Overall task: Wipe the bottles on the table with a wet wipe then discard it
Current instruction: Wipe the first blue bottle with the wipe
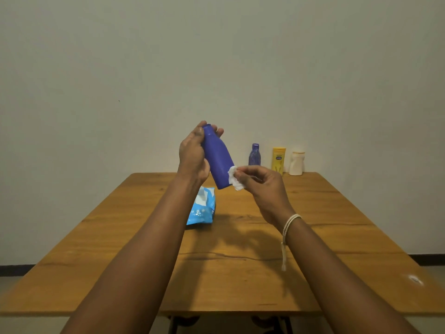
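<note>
Gripping the tilted blue bottle (218, 158), left hand (192, 155); right hand (261, 183) pinches wipe (234, 180) against its base.

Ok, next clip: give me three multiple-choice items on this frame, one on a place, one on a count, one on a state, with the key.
1. Where does the wipes pack lie?
A. on the table, below the raised bottle
B. at the table's far edge beside the yellow bottle
C. on the floor

2. How many bottles stand at the table's far edge?
A. one
B. three
C. five

3. How is the blue bottle held?
A. standing upright on the table
C. lying flat on the table
B. tilted in the air in the left hand

Key:
1 A, the pack lies on the wood near the middle.
2 B, a purple bottle, a yellow bottle and a white bottle stand there.
3 B, the left hand grips it near the top while the right hand pinches a wet wipe against its lower end.
</note>
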